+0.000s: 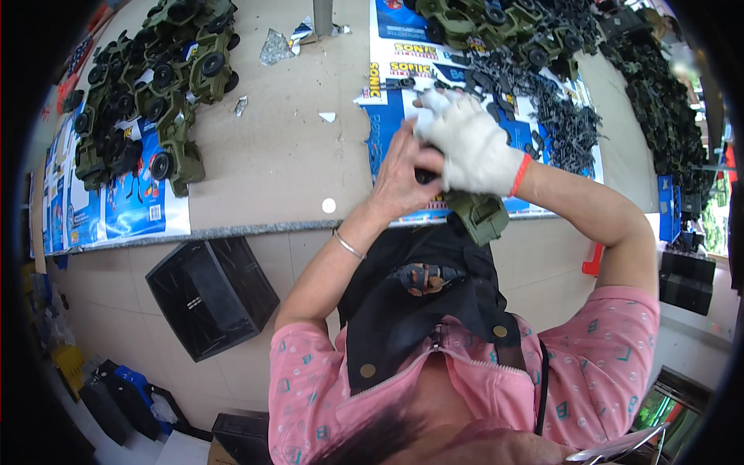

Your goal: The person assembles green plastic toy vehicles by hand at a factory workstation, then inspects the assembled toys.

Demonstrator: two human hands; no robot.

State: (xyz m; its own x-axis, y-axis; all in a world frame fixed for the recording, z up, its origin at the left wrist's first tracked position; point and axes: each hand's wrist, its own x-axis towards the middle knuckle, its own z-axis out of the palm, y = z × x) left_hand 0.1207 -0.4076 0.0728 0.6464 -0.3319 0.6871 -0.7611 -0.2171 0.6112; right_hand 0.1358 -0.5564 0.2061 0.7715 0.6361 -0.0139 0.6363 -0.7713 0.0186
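Toy jeep [482, 218], dark green and boxy, pokes out from under two hands at the near edge of the desk [287, 155], right of the middle. One end of it hangs past that edge. The left hand [399, 180] is bare, and its grip is curled in around the hidden end of the jeep, with the thumb bent over. A shiny silver bracelet [349, 245] sits on that wrist. The right hand wears a white glove [474, 151] with an orange-red cuff [521, 175], and it lies over the top of the jeep, close to the left fingers. I cannot tell how tight the right grip is, because the fingertips are blurry and partly hidden.

Below the hands is a blue printed sheet [378, 133]. Just past the glove, toward the desk's right side, lies a big messy heap of black plastic parts [570, 128]. More green jeeps are piled [484, 27] at the far edge. Another big pile of jeeps [182, 151] fills the desk's left side, with some printed paper [167, 221] under it reaching the near edge. A round white disc [328, 205] lies near that edge, between the left pile and the left hand. A black crate [205, 291] sits on the floor [310, 260] in front of the desk.
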